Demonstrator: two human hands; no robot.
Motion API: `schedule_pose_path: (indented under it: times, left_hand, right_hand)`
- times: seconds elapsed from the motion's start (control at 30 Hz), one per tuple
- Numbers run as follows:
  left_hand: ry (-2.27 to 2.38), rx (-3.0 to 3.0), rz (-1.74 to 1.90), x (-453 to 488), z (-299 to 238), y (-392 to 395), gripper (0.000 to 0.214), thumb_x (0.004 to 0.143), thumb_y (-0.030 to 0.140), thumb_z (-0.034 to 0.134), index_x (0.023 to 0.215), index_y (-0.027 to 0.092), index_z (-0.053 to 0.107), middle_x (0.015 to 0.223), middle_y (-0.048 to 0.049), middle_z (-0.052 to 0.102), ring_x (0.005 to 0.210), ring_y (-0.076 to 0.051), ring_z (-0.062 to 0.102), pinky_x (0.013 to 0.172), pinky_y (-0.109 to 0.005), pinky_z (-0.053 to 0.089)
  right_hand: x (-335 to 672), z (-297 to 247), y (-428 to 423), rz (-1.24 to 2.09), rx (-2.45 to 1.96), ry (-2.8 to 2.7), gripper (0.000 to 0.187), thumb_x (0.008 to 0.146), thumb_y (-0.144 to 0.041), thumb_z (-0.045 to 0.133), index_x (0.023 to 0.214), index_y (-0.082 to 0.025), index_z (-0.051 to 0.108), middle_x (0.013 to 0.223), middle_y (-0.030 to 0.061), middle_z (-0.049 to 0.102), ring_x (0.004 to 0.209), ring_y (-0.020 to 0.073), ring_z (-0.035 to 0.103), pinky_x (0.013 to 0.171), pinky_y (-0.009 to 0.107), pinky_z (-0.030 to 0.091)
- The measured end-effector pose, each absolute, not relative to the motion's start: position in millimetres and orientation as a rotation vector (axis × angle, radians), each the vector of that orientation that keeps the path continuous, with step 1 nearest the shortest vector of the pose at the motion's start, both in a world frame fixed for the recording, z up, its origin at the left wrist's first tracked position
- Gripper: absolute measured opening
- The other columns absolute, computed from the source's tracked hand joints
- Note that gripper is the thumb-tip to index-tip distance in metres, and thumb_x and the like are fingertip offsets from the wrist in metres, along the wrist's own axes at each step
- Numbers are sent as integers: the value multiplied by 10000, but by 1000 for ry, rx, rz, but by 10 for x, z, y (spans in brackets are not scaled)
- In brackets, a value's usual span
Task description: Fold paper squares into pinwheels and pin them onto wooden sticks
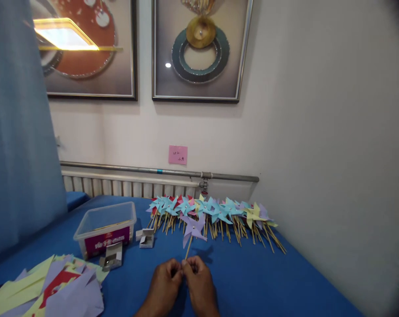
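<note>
Fingers of the left hand (162,284) and right hand (199,284) pinch closed around the thin wooden stick (188,253) of a lilac paper pinwheel (193,226), upright at the near middle of the blue table (252,281); a light, low, steady grip probably keeps its head from wobbling.

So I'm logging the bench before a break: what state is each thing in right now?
purple pinwheel: upright, held at the foot of its stick
left grip: shut on the purple pinwheel
right grip: shut on it too
row of pinwheels: lying down, side by side
plastic tub: lid on
small boxes: open
paper pieces: loose, overlapping heap
</note>
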State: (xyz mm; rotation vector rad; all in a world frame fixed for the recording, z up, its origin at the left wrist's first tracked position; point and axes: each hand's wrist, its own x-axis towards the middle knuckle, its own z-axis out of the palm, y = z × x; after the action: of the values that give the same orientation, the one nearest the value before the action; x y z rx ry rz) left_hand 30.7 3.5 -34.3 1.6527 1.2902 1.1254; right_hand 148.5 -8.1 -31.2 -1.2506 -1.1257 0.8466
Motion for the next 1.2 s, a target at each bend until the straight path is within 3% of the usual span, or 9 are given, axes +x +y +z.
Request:
schedule_pose_path:
  times: [0.33,0.53,0.87,1.2]
  left_hand:
    - [1366,1736,1052,321,-281,-5,158,821,288,561,690,200,548,641,16,574,657,-164,514,651,-285,316]
    - [1400,1758,1024,322,-282,-9,115,793,220,588,681,194,593,677,0,630,702,-172,551,674,-281,317]
    - [1405,1775,976,326,-269,-4,117,782,212,602,668,194,580,671,9,617,683,-160,527,664,-283,310]
    - [1417,1768,908,324,-236,-20,91,780,203,589,690,191,591,674,2,614,687,-171,551,654,-289,310]
  right_hand:
    - [2131,101,313,467,-1568,-1329,265,820,-416,587,608,-259,613,560,8,660,560,209,606,582,300,412]
    - [2406,227,732,318,-1761,-1343,285,871,-329,595,597,-256,625,612,43,699,666,226,651,620,300,360]
    - [2296,121,984,227,-2000,-1402,272,951,-323,557,781,-233,750,825,124,791,824,260,735,680,314,395]
    - [2188,131,1004,220,-2034,-1413,254,959,-308,575,794,-231,752,892,157,810,850,291,755,683,336,419]
